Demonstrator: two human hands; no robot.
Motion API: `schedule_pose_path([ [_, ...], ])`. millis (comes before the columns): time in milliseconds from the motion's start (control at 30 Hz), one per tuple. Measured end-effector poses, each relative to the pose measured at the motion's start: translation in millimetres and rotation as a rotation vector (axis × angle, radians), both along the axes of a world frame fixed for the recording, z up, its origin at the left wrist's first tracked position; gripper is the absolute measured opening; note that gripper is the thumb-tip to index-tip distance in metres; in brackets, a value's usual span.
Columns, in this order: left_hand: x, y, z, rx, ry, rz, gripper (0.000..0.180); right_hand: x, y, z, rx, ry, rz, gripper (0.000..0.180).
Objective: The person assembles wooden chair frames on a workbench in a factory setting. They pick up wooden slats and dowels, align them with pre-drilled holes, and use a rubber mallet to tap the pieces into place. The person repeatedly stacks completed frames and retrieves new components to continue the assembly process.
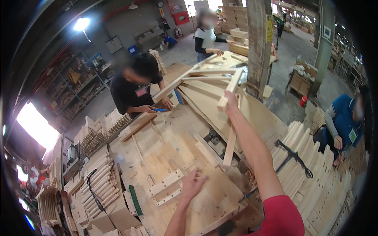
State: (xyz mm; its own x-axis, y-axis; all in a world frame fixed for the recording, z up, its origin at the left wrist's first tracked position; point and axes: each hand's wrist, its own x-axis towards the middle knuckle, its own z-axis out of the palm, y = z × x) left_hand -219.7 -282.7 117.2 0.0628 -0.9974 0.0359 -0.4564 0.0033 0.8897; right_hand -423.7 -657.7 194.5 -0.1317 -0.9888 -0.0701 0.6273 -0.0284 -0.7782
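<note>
The wooden rail (pixel 229 91) my right hand (pixel 232 99) had hold of stood up off the far side of the plywood workbench (pixel 165 153), its upper end among other long slats (pixel 208 72) that formed a frame there. I saw the fingers closed round its lower end, the arm stretched well out and up from the red sleeve (pixel 281 214). Below that grip a second loose batten (pixel 230 145) leaned down toward the bench, just beside my forearm.

My left hand (pixel 191 184) lay flat and open on the bench top, fingers spread, gripping nothing, next to two short drilled cleats (pixel 167 188) fixed to the board. A black clamp (pixel 212 137) sat between the two hands.

Around the bench things were crowded. A person in black (pixel 134 88) leaned in from the far left corner, holding a blue tool (pixel 159 110) on the frame's long side piece. To my right lay a strapped stack of curved chair parts (pixel 311 165), with a person in blue (pixel 344 124) beyond it. Bundled turned spindles (pixel 100 185) stood to the left, and another person (pixel 206 37) worked at the frame's far end.
</note>
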Motion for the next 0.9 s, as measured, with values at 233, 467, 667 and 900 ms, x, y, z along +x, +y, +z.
schedule_pose_path([
  [233,-100,-119,46,0.306,-0.107,-0.223,0.062,5,-6,-16,0.063,0.052,0.134,0.046],
  [467,-72,-17,3,0.183,0.036,-0.259,0.052,-24,-8,-25,0.285,0.777,0.011,0.041],
  [667,-9,211,7,0.518,0.661,-0.032,0.065,-23,74,13,-0.303,1.172,-0.316,0.053],
  [900,-9,288,41,0.260,0.403,0.397,0.068,77,395,-27,-0.178,0.513,1.061,0.060],
])
